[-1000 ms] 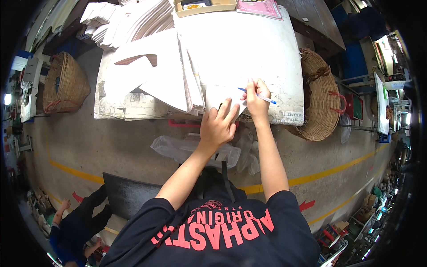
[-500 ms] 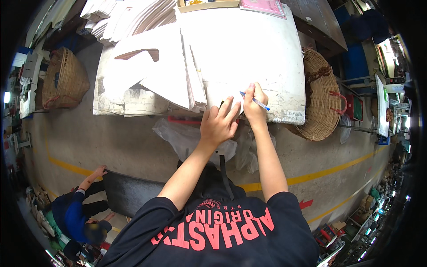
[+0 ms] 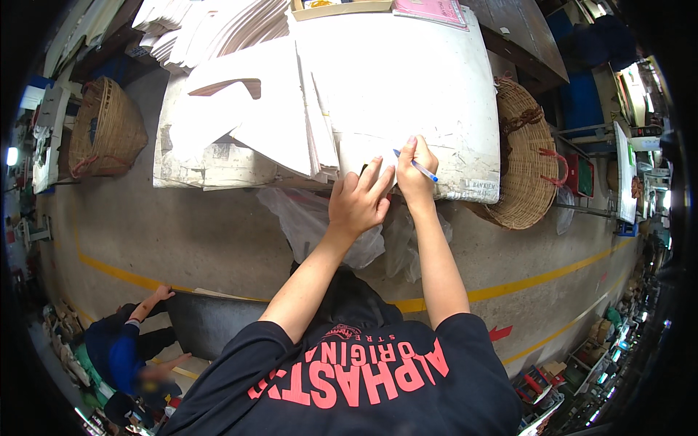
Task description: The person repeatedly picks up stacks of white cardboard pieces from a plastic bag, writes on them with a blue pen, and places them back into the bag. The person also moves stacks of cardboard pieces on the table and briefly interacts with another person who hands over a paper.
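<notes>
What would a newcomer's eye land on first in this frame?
Probably the two bare hands at the near edge of the white table: the right hand grips a blue pen over a white sheet, and the left hand rests beside it. Next, the stack of white cut sheets on the table's left half, and the woven baskets flanking it, one far left, one right.

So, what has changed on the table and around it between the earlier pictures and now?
The left hand has slid a little toward the table's near edge, beside the right hand. Another person has come further in at lower left and now crouches on the floor. The right hand still holds the blue pen on the white sheet; the paper stack and the baskets stayed put.
</notes>
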Motion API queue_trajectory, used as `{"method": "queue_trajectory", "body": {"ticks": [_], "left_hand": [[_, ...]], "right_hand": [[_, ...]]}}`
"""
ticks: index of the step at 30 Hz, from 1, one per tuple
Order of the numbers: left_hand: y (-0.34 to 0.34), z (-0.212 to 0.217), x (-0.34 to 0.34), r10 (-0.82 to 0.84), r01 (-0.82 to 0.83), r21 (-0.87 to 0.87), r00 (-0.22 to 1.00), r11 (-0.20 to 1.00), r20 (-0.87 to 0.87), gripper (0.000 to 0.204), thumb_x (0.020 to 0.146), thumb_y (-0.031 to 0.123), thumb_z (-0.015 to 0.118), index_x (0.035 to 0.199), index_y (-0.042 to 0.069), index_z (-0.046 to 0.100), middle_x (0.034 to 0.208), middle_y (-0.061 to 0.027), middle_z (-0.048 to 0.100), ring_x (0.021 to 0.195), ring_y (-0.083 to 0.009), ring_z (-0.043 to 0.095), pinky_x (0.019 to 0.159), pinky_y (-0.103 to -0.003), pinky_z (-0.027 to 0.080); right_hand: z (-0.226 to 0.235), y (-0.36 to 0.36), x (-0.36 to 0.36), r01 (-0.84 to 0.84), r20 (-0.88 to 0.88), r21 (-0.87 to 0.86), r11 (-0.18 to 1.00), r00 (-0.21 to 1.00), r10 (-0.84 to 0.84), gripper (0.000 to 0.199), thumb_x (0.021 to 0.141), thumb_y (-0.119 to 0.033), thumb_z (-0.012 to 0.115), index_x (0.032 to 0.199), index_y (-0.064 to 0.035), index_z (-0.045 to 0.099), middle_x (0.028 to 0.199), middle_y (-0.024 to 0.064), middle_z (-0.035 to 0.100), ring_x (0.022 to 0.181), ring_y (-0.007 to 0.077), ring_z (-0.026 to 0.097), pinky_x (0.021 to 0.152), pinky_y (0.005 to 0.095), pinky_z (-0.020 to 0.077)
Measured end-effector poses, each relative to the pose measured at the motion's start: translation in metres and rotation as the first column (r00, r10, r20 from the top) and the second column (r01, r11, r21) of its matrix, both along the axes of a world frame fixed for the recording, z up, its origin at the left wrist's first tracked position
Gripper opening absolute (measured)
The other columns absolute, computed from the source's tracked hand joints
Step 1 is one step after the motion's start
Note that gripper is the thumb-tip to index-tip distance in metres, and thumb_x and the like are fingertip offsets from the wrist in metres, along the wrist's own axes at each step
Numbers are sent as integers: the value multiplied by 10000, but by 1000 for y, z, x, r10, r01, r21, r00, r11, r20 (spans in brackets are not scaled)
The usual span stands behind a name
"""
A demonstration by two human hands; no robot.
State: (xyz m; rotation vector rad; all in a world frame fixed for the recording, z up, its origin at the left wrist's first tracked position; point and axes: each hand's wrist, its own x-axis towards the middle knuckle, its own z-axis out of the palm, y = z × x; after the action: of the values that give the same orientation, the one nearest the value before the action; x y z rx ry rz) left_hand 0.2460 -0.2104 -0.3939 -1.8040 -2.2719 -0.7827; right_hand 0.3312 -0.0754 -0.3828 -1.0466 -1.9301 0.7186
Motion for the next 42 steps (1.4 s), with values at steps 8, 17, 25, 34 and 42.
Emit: {"method": "queue_trajectory", "body": {"ticks": [8, 17, 25, 34, 42], "left_hand": [[0, -1, 0, 1, -1, 14, 1000, 1000, -10, 601, 762, 311, 691, 1362, 297, 712, 1457, 53, 642, 776, -180, 526, 714, -308, 476], [1, 3, 0, 0, 0, 15, 1000, 1000, -17, 608, 758, 303, 703, 1366, 300, 710, 1451, 48, 648, 763, -181, 519, 699, -311, 481], [0, 1, 1, 12, -11, 18, 1000, 1000, -21, 615, 756, 308, 677, 1370, 306, 713, 1439, 54, 659, 758, -178, 516, 704, -310, 478], [-2, 2, 2, 32, -32, 18, 999, 999, 0, 584, 779, 297, 628, 1354, 310, 728, 1438, 57, 664, 791, -184, 535, 773, -316, 495], [-3, 2, -1, -11, -1, 66, 982, 998, 188, 522, 807, 208, 638, 1325, 198, 710, 1428, 11, 657, 894, -217, 585, 819, -353, 502]], "right_hand": [[2, -2, 1, 10, 16, 1, 1000, 1000, -10, 308, 1094, -144, 523, 822, -2, 537, 617, 160, 552, 528, 294, 540, 532, 414, 453], [2, -1, 3, 8, 40, -3, 1000, 999, -8, 332, 1113, -163, 500, 825, 1, 526, 625, 139, 562, 537, 263, 566, 541, 399, 465], [0, 0, 2, 29, -23, -40, 999, 999, -30, 292, 1077, -144, 529, 817, -12, 544, 635, 184, 565, 541, 362, 573, 527, 446, 457], [-1, -22, 36, 133, -113, -67, 989, 984, -140, 333, 1101, -264, 589, 939, 17, 666, 855, 131, 664, 748, 272, 673, 693, 373, 536], [-21, -86, 42, 142, -77, -181, 973, 984, -158, 302, 1122, -194, 521, 1303, 40, 462, 1439, 273, 577, 1230, 365, 607, 1055, 451, 474]]}}
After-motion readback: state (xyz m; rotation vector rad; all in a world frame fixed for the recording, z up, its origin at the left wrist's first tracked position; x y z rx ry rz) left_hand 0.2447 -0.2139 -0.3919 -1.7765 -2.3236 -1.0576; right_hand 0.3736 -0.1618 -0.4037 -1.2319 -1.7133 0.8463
